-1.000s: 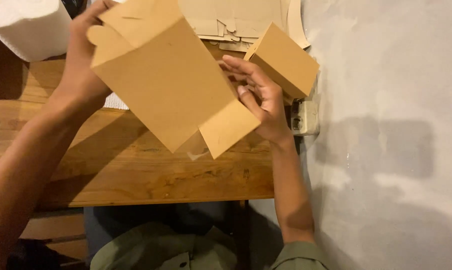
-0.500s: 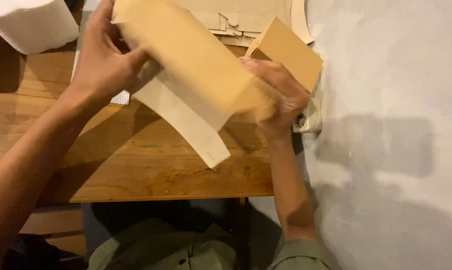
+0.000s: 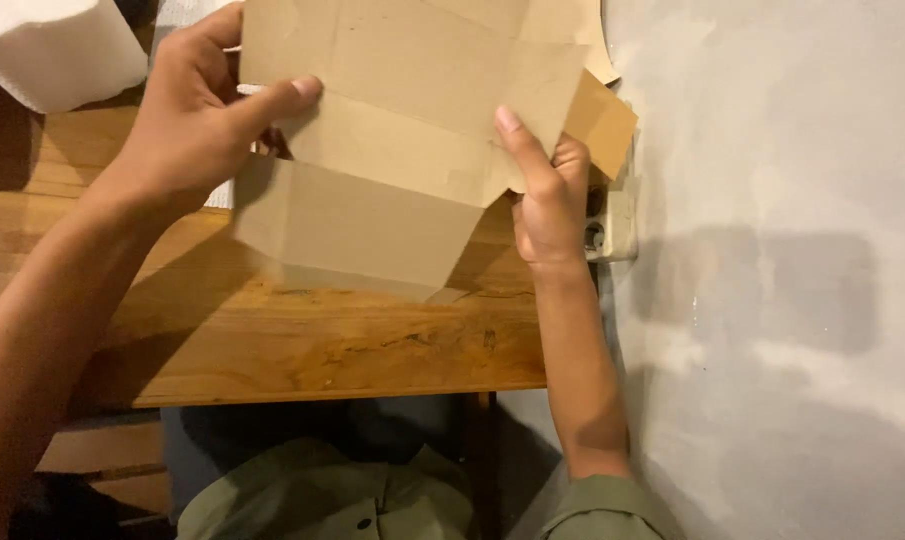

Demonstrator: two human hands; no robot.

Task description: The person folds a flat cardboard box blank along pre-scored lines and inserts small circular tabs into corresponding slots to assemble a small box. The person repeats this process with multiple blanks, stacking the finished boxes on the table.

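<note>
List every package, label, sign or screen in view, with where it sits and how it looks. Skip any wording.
Flat cardboard box blank: held over the wooden table by left hand and right hand; plain brown, creased panels.
Folded cardboard box: behind the right hand, plain brown.
No labels, signs or screens show.

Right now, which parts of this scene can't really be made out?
All in the head view:
- Cardboard sheet: its top is cut off by the picture's edge.
- White paper roll: cut off at the top-left corner.
- Wall socket: partly hidden behind the right hand.
- Left hand: fingers hidden behind the cardboard.
</note>
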